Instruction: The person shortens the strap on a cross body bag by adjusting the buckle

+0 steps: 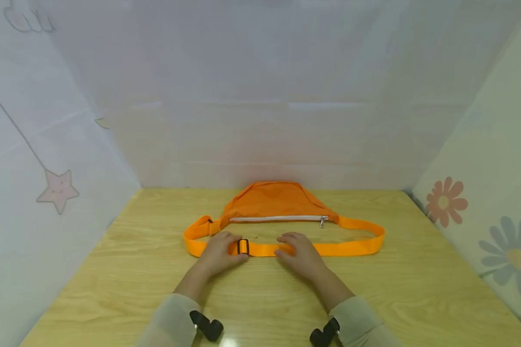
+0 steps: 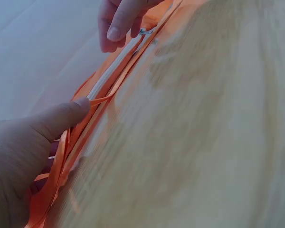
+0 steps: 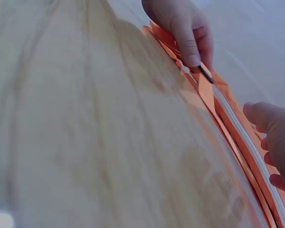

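An orange waist bag [image 1: 278,200] lies on the table, its white zipper [image 1: 278,219] facing me and a metal zipper pull [image 1: 323,221] at the right end. In front of the bag, the orange strap [image 1: 262,249] loops from side to side. My left hand [image 1: 219,253] pinches the strap between thumb and fingers beside a black buckle [image 1: 247,247]. In the right wrist view the strap is lifted a little at that buckle [image 3: 205,74]. Over the strap, right of the buckle, my right hand [image 1: 301,254] hovers with thumb and fingers apart, holding nothing.
A second black adjuster [image 1: 210,221] sits on the strap near the bag's left end. The wood-grain table [image 1: 260,294] is bounded by a pale back sheet [image 1: 260,120] and side sheets with printed star and flowers. Black wrist devices [image 1: 206,326] sit by both sleeves.
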Demonstrator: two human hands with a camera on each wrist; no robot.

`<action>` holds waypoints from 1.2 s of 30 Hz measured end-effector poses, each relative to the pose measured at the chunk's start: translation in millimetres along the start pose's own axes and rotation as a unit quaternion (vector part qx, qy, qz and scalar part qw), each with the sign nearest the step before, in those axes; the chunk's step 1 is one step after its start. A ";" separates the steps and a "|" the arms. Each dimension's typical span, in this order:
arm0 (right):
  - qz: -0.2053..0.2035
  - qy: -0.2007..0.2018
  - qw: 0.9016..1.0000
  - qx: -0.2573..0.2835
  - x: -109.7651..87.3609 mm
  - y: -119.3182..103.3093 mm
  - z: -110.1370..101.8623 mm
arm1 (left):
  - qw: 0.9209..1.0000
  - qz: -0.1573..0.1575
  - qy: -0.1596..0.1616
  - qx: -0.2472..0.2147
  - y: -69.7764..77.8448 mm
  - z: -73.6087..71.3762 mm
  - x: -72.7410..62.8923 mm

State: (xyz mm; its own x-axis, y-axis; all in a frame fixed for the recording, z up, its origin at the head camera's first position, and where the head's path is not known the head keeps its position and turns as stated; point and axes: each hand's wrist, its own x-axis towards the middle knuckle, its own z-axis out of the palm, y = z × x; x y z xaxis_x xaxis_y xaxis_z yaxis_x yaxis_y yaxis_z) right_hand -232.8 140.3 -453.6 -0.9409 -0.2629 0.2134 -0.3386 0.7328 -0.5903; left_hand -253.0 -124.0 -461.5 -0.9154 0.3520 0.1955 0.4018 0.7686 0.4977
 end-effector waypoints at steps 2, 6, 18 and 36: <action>-0.008 0.007 1.000 -0.007 -0.3 -2.5 2.1 | 1.000 0.007 0.007 -0.021 3.7 1.0 0.9; -0.038 0.017 0.999 -0.013 -1.0 -10.1 5.8 | 0.998 0.003 0.006 -0.063 12.4 2.8 1.6; -0.110 0.042 0.992 -0.053 -1.0 -19.9 16.4 | 0.982 -0.052 0.010 -0.180 30.1 2.2 -1.4; -0.142 0.149 0.975 -0.078 2.3 -29.4 23.4 | 0.965 -0.083 0.032 -0.247 29.7 4.6 -0.9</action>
State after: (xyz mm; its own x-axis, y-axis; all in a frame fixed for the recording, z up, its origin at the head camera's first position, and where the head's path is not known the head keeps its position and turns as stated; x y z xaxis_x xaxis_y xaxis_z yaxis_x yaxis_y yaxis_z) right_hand -225.0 103.5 -453.9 -0.7590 -0.2923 0.5819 -0.5599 0.7491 -0.3540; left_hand -240.1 -99.0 -450.7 -0.9723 0.1994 0.1220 0.2024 0.4573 0.8660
